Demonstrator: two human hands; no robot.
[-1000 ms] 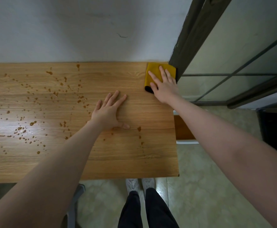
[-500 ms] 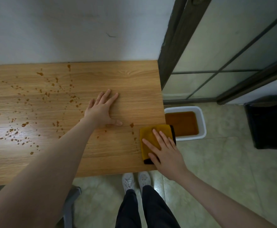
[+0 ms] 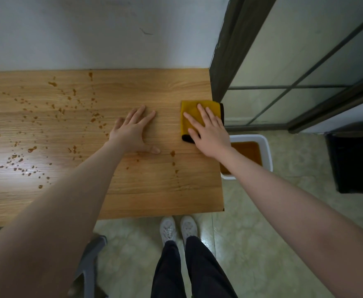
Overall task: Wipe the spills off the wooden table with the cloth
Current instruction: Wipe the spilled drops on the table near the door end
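Note:
A folded yellow cloth (image 3: 192, 112) with a dark edge lies flat at the right edge of the wooden table (image 3: 154, 190). My right hand (image 3: 210, 132) presses on it with straight, spread fingers. My left hand (image 3: 134, 132) rests palm down on the wood just left of the cloth, fingers spread. Brown spill drops (image 3: 32, 149) are scattered over the left half of the table. A few more drops (image 3: 173, 153) sit near my left thumb and trail toward the front edge.
A white tub (image 3: 266, 147) of brown liquid stands on the tiled floor right of the table. A dark door frame (image 3: 225, 50) rises at the table's back right corner. A black bin (image 3: 357, 160) is at far right. My feet (image 3: 178, 229) are below the front edge.
My right hand slid the cloth from the table's back right corner down to the front right edge, then back up to the middle of the right edge. My left hand stayed put.

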